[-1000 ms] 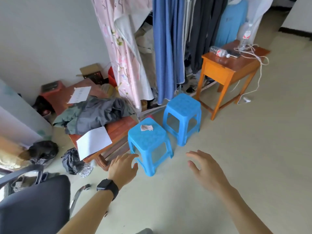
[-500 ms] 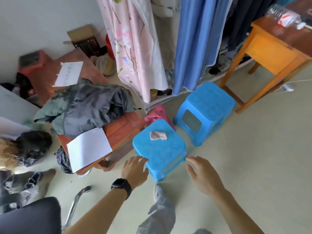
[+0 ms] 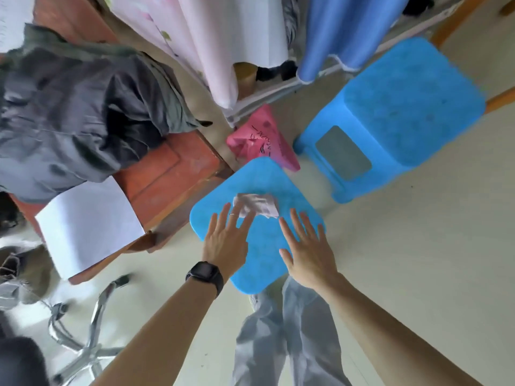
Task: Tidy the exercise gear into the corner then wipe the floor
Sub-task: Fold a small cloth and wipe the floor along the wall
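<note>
**Blue stool (image 3: 262,260) holds the cloth (image 3: 257,207), hands not yet gripping**

I see my left hand (image 3: 225,240) flat over the seat with straight fingers, the tips at the near edge of the cloth. If they touch it, I cannot tell. My right hand (image 3: 306,252) is spread in the same way just beside it and holds nothing. I judge that the cloth lies on the seat to stay off the floor (image 3: 404,260) until the wiping, and both hands are placed to take it. Exercise gear I cannot pick out anywhere.

The floor is pale and smooth. A pink bag (image 3: 264,143) lies between this stool and a second stool (image 3: 412,107). At the left, a low red table (image 3: 167,174) carries a jacket (image 3: 78,112) and paper (image 3: 89,221). Clothes (image 3: 223,37) hang behind.
</note>
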Demonstrator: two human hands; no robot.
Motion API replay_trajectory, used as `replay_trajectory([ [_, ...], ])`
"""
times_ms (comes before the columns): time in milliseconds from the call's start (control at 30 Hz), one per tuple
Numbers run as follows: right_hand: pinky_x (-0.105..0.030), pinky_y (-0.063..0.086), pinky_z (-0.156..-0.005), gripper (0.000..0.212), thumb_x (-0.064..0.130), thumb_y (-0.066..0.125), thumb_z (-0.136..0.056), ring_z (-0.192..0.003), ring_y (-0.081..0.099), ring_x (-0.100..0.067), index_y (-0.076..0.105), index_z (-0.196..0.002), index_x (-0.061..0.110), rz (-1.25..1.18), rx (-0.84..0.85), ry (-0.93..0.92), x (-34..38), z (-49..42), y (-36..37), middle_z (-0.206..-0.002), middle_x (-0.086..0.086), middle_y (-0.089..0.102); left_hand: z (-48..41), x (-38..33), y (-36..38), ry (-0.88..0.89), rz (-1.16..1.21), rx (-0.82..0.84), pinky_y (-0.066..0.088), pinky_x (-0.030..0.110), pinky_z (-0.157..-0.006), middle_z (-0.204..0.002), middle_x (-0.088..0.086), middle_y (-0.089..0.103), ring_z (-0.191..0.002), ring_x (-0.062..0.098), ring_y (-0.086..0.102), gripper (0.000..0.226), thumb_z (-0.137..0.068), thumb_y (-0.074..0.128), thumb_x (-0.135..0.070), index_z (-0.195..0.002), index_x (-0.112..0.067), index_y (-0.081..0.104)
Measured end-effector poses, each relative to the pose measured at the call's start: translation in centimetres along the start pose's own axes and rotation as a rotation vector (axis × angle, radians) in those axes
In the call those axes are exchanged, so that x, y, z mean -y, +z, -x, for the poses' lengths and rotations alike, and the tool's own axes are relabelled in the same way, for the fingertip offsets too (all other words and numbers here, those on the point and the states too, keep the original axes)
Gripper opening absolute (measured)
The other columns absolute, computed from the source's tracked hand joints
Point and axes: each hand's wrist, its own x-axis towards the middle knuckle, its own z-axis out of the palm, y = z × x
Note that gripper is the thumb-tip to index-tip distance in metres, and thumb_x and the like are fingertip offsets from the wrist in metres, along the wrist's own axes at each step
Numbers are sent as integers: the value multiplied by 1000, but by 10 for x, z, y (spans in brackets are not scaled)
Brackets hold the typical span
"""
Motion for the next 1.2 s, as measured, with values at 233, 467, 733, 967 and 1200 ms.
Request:
replay_trajectory([
  [233, -54, 17, -119, 82, 49, 54, -91, -153, 1, -25, 14, -158, 23, -48, 57, -81, -14, -1, 16, -167, -3, 1, -44, 12, 22, 5, -47, -215, 55, 45, -74, -125, 2, 65, -108, 31, 63, 39, -85, 70, -18, -122, -25, 64],
  [467, -34, 36, -112, 65, 60, 51, -92, -136, 46, -16, 46, -144, 22, -796, 374, 406, -18, -6, -95, -150, 0, 48, -59, -17, -70, -169, 380, 66, 45, 38, -65, -102, 4, 66, -94, 34, 62, 25, -103, 43, -35, -124, -30, 56],
  [733, -35, 50, -88, 27, 42, 54, -98, -103, 70, -15, 62, -117, 24, -1606, -177, 714, -21, 163, -279, -115, 5, 73, 12, -121, -229, 26, 996, 131, 36, 14, -46, -79, -9, 66, -56, 2, 54, 18, -99, 57, -24, -92, -40, 64],
  [967, -36, 51, -87, 47, 41, 75, -79, -107, 68, -14, 59, -121, 28, -1682, -739, 623, 15, 322, -362, -115, 2, 73, 109, -245, -363, 543, 1153, 285, 44, 14, -62, -73, -12, 63, -66, 2, 56, 18, -101, 56, -12, -97, -28, 65],
  [1200, -36, 60, -78, 39, 17, 77, -78, -95, 71, -31, 68, -115, 10, -1612, -1283, 655, 8, 447, -365, -99, -14, 75, 176, -345, -396, 753, 936, 491, 43, 22, -64, -89, -7, 71, -74, 8, 66, 15, -93, 65, -18, -104, -28, 65],
])
